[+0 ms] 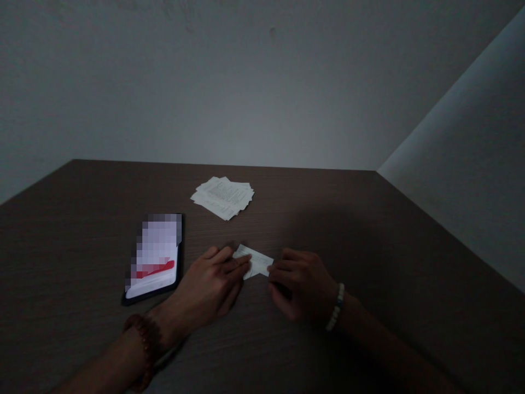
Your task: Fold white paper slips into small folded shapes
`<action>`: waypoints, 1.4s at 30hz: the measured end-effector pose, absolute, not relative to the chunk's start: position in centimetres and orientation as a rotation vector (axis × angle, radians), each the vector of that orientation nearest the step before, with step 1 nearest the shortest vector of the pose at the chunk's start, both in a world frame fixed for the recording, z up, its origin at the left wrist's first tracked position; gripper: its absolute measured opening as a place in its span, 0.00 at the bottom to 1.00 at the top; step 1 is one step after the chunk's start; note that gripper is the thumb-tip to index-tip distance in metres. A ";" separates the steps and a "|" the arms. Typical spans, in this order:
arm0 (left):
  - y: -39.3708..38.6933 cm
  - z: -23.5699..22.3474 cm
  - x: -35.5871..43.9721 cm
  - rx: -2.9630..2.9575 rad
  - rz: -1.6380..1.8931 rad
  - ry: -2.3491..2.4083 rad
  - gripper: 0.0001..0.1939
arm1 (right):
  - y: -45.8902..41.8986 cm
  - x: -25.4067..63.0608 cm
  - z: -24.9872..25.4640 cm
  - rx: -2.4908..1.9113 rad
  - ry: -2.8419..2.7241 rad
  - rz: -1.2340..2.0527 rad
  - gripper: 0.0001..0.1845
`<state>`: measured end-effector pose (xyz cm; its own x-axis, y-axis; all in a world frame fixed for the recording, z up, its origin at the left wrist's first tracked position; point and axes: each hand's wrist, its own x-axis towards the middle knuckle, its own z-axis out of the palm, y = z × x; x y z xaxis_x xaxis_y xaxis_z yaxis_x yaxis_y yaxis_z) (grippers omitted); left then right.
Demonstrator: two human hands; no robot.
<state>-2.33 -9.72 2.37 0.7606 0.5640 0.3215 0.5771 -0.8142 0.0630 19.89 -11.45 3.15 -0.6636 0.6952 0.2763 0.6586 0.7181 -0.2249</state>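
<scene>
A small folded piece of printed white paper lies on the table between my two hands. My left hand grips its left end, with fingertips pressed on top of the sheet and the thumb below them partly hidden. On the other side, my right hand has its fingers curled and closed on the paper's right corner. The paper's lower edge shows a notch between two flaps. Beaded bracelets circle both wrists, brown on the left and pale on the right.
Beyond my hands, a loose stack of printed papers rests on the dark wooden table. A phone with a lit, partly blurred screen lies left of my left hand. A grey wall rises behind the table.
</scene>
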 end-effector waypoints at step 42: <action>-9.9 2.4 -2.7 -2.986 -0.377 -0.979 0.24 | -11.1 18.9 1.8 -1.020 -2.552 0.127 0.15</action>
<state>-2.70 -9.88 2.40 0.7803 0.5864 0.2176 0.5807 -0.8084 0.0960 18.92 -11.11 1.80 -0.6601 0.6795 0.3201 0.6443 0.7313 -0.2236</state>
